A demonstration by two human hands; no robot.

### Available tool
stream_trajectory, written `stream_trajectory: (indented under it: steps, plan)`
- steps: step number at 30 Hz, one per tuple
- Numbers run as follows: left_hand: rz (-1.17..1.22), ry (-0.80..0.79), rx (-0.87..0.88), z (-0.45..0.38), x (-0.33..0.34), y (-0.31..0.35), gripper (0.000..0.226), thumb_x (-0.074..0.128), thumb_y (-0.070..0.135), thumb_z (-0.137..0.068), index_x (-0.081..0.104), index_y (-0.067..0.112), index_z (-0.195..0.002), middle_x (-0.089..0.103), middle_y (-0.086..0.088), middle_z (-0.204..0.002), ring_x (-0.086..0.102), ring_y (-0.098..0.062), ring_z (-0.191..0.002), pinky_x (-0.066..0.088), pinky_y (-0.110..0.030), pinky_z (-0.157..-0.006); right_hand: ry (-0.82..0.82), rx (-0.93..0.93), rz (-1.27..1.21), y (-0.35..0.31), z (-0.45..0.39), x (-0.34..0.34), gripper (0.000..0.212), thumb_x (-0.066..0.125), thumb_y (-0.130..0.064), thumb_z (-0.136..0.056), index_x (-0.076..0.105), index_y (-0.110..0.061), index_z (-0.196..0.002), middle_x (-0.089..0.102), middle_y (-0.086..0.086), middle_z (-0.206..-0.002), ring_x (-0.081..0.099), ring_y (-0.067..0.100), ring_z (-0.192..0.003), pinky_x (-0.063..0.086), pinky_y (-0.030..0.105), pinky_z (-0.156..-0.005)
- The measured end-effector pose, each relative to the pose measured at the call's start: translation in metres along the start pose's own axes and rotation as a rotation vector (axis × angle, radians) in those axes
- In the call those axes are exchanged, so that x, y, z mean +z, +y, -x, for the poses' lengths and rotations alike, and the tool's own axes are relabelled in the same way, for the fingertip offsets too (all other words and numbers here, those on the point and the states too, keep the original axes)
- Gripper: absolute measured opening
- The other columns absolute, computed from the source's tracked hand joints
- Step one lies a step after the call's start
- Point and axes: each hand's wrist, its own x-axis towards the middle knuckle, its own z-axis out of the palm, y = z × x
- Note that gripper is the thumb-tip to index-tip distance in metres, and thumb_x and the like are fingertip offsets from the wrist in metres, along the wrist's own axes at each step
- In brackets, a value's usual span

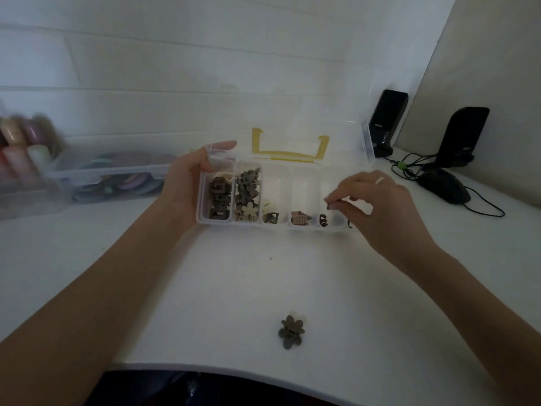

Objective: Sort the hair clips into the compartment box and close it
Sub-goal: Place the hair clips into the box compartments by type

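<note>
The compartment box [272, 197] sits on the white tabletop [234, 282] with its clear lid [292, 136] swung up and back, so all 5 compartments lie open for sorting. Counting from the box's left end, compartment 1 holds a stack of brown rectangular clips [219, 199], compartment 2 a pile of flower clips [247, 196], and compartments 3, 4 and 5 only a few small clips each at their near ends.

The left hand [187, 178] wraps the box's left end, thumb over the back corner by the hinge, which likely steadies the light plastic while pieces are dropped in. The right hand [377, 203] hovers over the box's right end, its grip pressed together on a small dark clip [329, 206] above compartment 5; the view there is blurred, so its exact shape cannot be told. 1 grey flower clip [290, 332] lies loose on the tabletop well in front of the box, near the edge, not yet sorted, so closing looks some way off.

Left of the box stands a clear case of coloured discs [117, 177], with blurred rolls [26, 148] beyond it. Right of the box are 2 black speakers [389, 121], a black mouse [445, 186] and trailing cables, all against a pale wall.
</note>
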Motion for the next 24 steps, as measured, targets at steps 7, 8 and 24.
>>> stream_trajectory:
  steps: [7,8,24]
  plan:
    - [-0.002,0.016,-0.011,0.001,0.002,0.001,0.047,0.043,0.013,-0.060,0.066,0.017,-0.102,0.066,-0.006,-0.089,0.064,-0.027,-0.083,0.053,-0.040,-0.075,-0.102,-0.105,0.372,-0.008,-0.010,0.007,0.005,0.069,-0.021,-0.079,0.072,-0.021,-0.084,0.037,-0.013,-0.062,0.043,0.015,-0.078,0.021,0.027,-0.070]
    - [-0.004,0.014,-0.009,0.001,0.002,0.001,0.047,0.043,0.013,-0.061,0.066,0.017,-0.102,0.066,-0.007,-0.090,0.064,-0.027,-0.083,0.054,-0.041,-0.075,-0.139,-0.081,0.390,-0.008,-0.010,0.009,0.008,0.066,-0.022,-0.082,0.073,-0.022,-0.086,0.047,-0.007,-0.067,0.043,0.016,-0.080,0.022,0.028,-0.072]
    - [0.001,0.024,-0.027,-0.004,-0.001,-0.002,0.049,0.041,0.015,-0.062,0.066,0.018,-0.104,0.068,-0.008,-0.095,0.065,-0.030,-0.087,0.055,-0.042,-0.069,-0.653,-0.141,-0.457,-0.042,0.018,-0.015,0.036,0.074,-0.043,-0.069,0.067,-0.036,-0.104,0.064,-0.011,-0.076,0.054,0.016,-0.063,0.048,0.036,-0.058]
